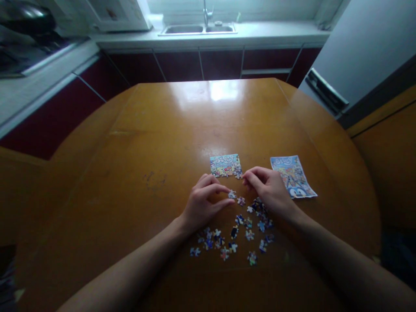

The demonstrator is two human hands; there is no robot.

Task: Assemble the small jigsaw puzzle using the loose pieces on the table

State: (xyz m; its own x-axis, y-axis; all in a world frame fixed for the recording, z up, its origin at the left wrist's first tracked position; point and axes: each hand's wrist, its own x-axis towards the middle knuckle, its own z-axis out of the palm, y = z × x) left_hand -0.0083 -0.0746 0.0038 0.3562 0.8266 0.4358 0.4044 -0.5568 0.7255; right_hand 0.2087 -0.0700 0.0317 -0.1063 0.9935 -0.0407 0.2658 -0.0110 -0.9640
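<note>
A partly assembled jigsaw block lies on the round wooden table. My left hand is curled, thumb and forefinger pinching a small loose piece just below the block. My right hand is closed in a pinch at the block's lower right corner; what it holds is too small to name. Several loose pieces are scattered between my wrists. A printed reference picture lies to the right of my right hand.
Behind the table runs a kitchen counter with a steel sink and dark red cabinet doors. A hob with a dark pan is at the far left. A grey appliance stands at right.
</note>
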